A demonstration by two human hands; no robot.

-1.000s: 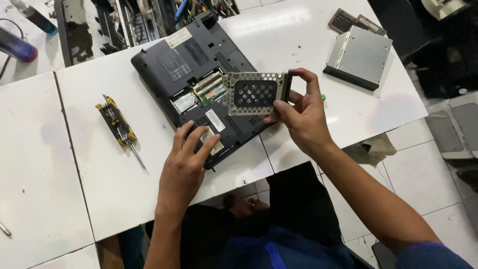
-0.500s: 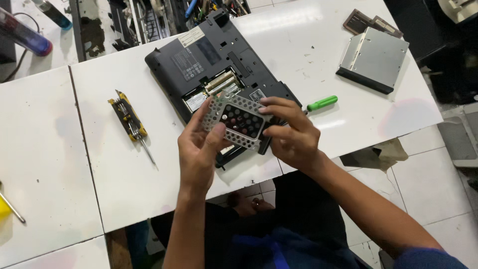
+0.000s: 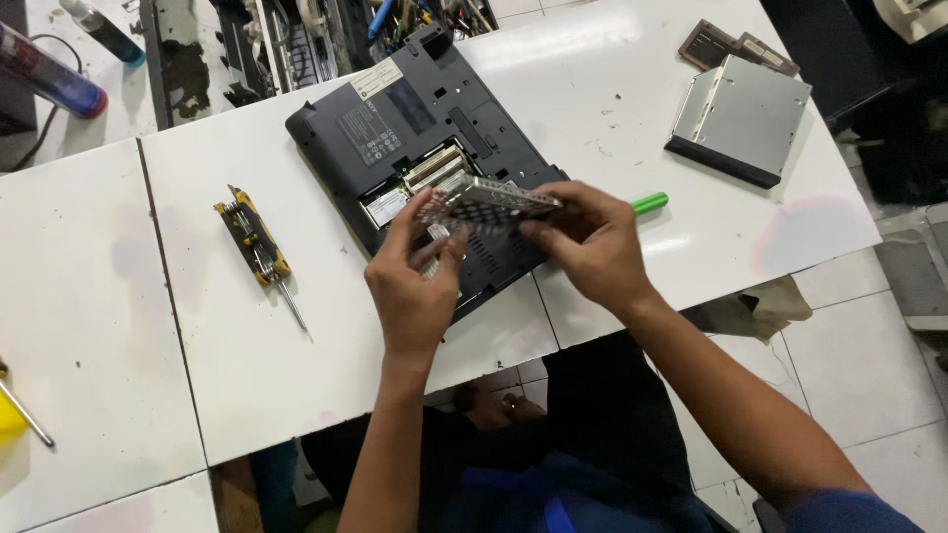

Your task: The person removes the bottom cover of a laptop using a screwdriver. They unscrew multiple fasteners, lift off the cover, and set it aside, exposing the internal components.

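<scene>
Both hands hold a perforated metal drive caddy (image 3: 486,200) above an upturned dark laptop (image 3: 405,128) whose bottom bay is open. My left hand (image 3: 415,281) grips the caddy's left end with fingertips. My right hand (image 3: 588,247) pinches its right end, thumb underneath. The caddy is now tilted nearly flat, edge toward the camera. A green-handled tool (image 3: 649,204) lies on the white table just right of my right hand, mostly hidden behind it.
A yellow and black screwdriver bit holder (image 3: 254,237) lies left of the laptop. A silver optical drive (image 3: 741,118) and small dark modules (image 3: 726,44) sit at the far right. Clutter of parts and a blue and red bottle (image 3: 49,74) line the table's back edge.
The caddy went from my right hand alone, held upright, to both hands. It has been turned from face-on to nearly edge-on. My left hand lifted off the laptop.
</scene>
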